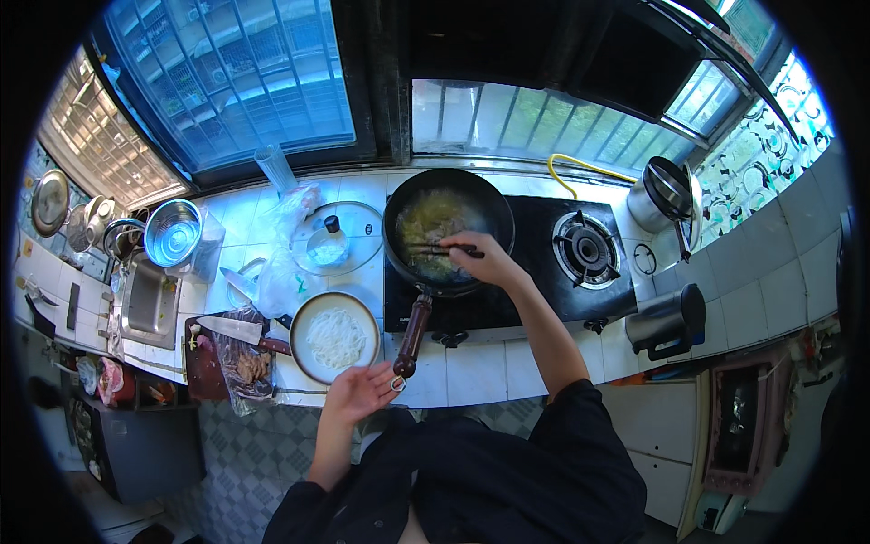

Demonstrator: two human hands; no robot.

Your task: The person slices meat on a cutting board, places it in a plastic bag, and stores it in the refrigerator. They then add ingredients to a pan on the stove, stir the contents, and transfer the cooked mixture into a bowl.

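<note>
Dark chopsticks [435,250] are gripped in my right hand [476,257], their tips down in a black wok [499,204]. Yellowish liquid with pale pieces of food [435,217] lies in the wok, which sits on the left part of a black gas hob [530,292]. The wok's brown handle [416,333] points towards me. Close to its end is my left hand [360,394], palm up and holding nothing that I can see, beside a metal ring [398,385]. To the left of the handle stands a brown-rimmed plate [299,340] of white noodles [336,338].
A kitchen knife [231,328] and bagged meat [251,367] lie on a cutting board [200,381] at left. Behind the plate is a glass lid [353,234]. The right burner [586,249] is bare. An electric kettle [663,319] and a pot [642,207] stand farther right.
</note>
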